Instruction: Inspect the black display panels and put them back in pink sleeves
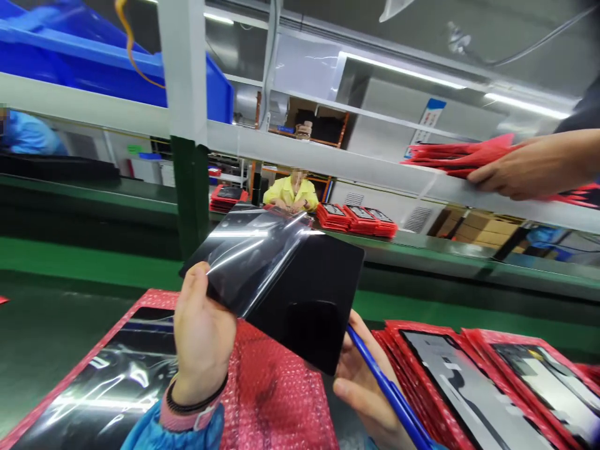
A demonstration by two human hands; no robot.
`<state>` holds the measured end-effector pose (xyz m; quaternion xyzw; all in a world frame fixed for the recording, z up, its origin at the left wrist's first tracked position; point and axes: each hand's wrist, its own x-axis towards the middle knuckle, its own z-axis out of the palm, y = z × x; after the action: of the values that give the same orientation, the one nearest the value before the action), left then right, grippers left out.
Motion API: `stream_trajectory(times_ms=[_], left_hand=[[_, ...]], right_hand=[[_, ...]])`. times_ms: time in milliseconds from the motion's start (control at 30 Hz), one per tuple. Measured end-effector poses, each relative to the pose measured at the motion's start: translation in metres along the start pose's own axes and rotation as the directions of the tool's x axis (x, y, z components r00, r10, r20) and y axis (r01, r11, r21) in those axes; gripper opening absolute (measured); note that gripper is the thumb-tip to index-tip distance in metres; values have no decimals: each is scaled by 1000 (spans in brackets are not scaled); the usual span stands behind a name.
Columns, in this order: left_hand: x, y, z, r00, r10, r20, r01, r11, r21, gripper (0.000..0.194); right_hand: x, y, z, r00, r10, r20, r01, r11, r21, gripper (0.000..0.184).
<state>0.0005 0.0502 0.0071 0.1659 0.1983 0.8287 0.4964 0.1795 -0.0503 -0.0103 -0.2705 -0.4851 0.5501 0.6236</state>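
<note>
My left hand [204, 331] pinches the near edge of a glossy black flat panel [304, 300], tilted up above the bench. A clear protective film [250, 259] is lifted and curling off its upper part. My right hand [359, 390] grips a blue pen-like tool [391, 394], and its fingers sit just below the panel's lower corner. Beneath my hands lies a red bubble-wrap pouch [276, 387] with a film-covered black panel [100, 387] on it. Red-edged packs holding dark panels [469, 387] are stacked at the lower right.
A co-worker's hand [529, 165] reaches in at the upper right, holding red pouches [462, 156]. A person in a yellow jacket [293, 194] sits at the far bench among red stacks [356, 220]. A white rail [300, 156] and green post [190, 194] cross the view, with a blue bin [140, 75] above.
</note>
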Motion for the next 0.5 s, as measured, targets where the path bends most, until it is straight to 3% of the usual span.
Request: stream_trajectory(times_ms=[300,500], left_hand=[[0,3,-4,995,94,-15,-94,995,33,8],[5,1,-3,999,14,-32,-13,1000,29,5]], right_hand=[[-6,0,10,996,39,-78,-48,993,-112,69],[-5,-2,9,993,15,-118,-41,975,-219,44]])
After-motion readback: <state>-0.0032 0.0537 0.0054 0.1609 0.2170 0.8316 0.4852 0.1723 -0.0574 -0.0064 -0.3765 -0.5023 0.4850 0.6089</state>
